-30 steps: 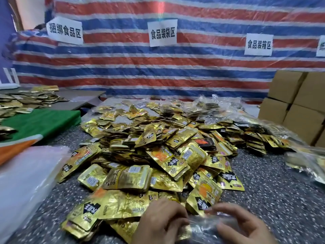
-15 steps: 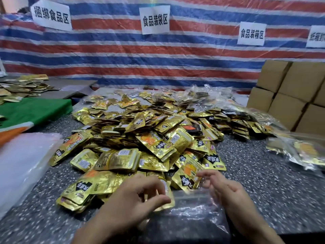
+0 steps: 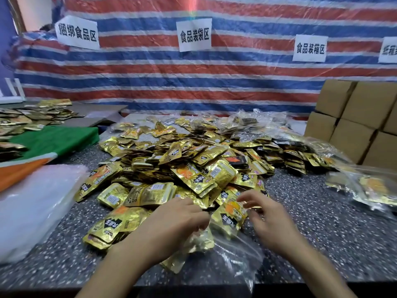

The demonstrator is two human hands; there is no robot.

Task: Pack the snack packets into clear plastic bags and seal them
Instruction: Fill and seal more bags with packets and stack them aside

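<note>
Since half a second ago a gold packet (image 3: 231, 216) has come off the heap and now stands between the hands at the mouth of the clear bag (image 3: 236, 254), which lies on the speckled table (image 3: 322, 233) close to its near edge. The left hand (image 3: 178, 224) has its fingers curled on the bag's rim, pinching it open. The right hand (image 3: 272, 222) pinches the packet's upper corner. Motion blur hides the rim, so I cannot tell whether the packet's lower end is inside yet. Other gold packets (image 3: 178, 263) show through the plastic under the left hand.

I think the film is the risk. It is thin and slack, so the mouth may fold shut, or a packet corner may catch on the rim. With the bag so near the edge, a hard push could slide it or its contents off.

Just beyond the hands spreads the loose pile (image 3: 182, 164). A stack of empty bags (image 3: 32, 207) lies to the left, filled bags (image 3: 373, 188) to the right, then cardboard boxes (image 3: 354, 117) and the striped tarpaulin (image 3: 214, 78).
</note>
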